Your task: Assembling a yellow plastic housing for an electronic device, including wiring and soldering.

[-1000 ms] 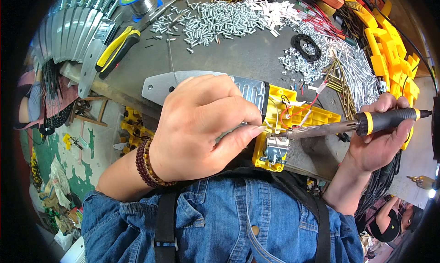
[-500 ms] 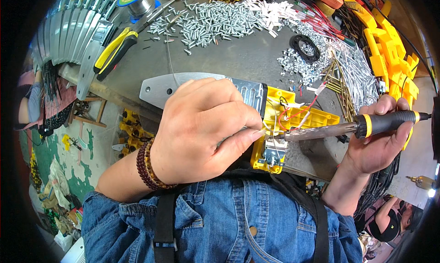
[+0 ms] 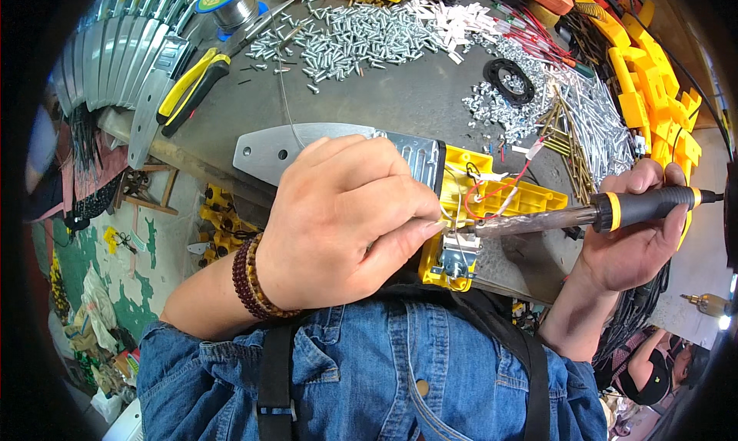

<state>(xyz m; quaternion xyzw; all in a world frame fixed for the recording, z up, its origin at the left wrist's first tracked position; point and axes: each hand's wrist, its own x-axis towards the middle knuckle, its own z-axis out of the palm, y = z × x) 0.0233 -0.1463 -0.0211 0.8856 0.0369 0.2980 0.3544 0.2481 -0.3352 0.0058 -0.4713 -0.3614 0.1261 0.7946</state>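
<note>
My left hand [image 3: 346,218] is closed in a pinch on thin solder wire [image 3: 284,95], which runs down to it from a spool [image 3: 234,7] at the back left. My right hand [image 3: 626,245] grips a soldering iron [image 3: 649,209] by its black and yellow handle. The iron's tip meets the work close to my left fingertips. Under them lies a yellow plastic housing [image 3: 542,197], with red and white wires and a small metal part [image 3: 457,258] in it. A grey metal plate [image 3: 304,141] reaches left from the housing, partly hidden by my left hand.
Yellow-black pliers [image 3: 194,90] lie at the left edge of the table beside stacked metal plates [image 3: 138,53]. Loose screws [image 3: 354,41], white pieces [image 3: 461,22] and a black ring [image 3: 510,81] are spread behind. Yellow plastic parts [image 3: 653,87] are piled at right. A person [image 3: 653,372] sits beyond, lower right.
Hardly anything differs. The iron and both hands stay at nearly the same spot, with the whole view shifted very slightly.
</note>
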